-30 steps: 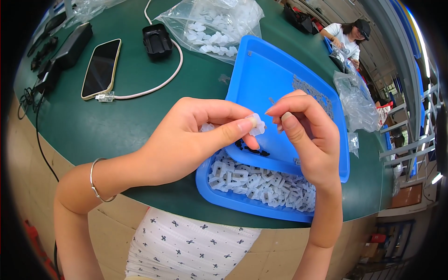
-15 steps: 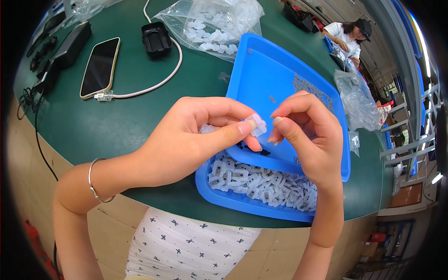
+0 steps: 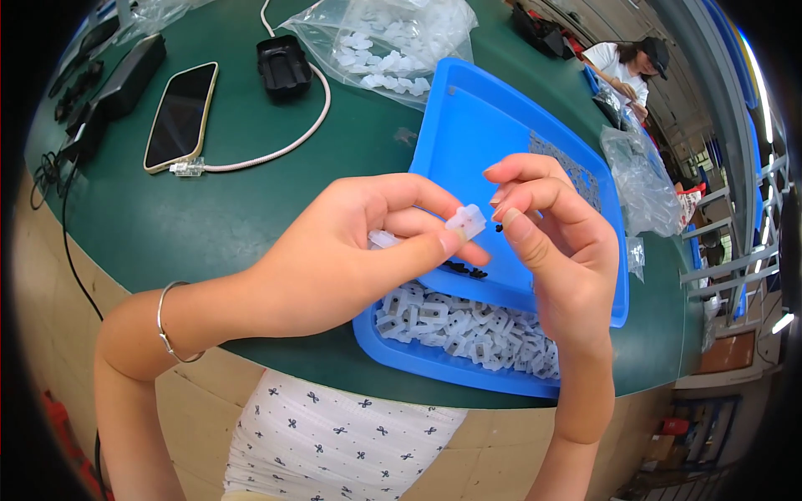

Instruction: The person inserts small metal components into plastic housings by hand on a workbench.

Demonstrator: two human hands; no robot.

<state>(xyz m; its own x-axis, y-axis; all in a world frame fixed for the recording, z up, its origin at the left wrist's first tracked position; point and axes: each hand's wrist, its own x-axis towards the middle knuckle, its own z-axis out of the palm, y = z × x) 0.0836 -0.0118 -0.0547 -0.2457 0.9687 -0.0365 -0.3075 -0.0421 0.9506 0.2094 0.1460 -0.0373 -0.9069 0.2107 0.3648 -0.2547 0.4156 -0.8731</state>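
My left hand (image 3: 326, 259) pinches a small translucent white plastic piece (image 3: 468, 220) between thumb and fingers. Another white plastic part (image 3: 383, 240) shows tucked against its palm. Just to the right, my right hand (image 3: 572, 259) is closed at the fingertips on a tiny black part (image 3: 499, 227), close to the white piece but apart from it. Both hands are over an upper blue tray (image 3: 476, 108), which holds many small grey pieces (image 3: 547, 150) and some black parts (image 3: 464, 269). A lower blue tray (image 3: 393, 363) is full of white plastic pieces (image 3: 468, 326).
On the green table (image 3: 251, 200) lie a phone (image 3: 180, 117) with a cable (image 3: 284, 154), a black open case (image 3: 284, 67) and a black power adapter (image 3: 129, 79). A clear bag of white pieces (image 3: 384, 50) lies behind. Another person (image 3: 622, 71) works at the far right.
The white piece in my left hand has turned and tilted. The fingers of my right hand have shifted, and a tiny black part now shows at their tips.
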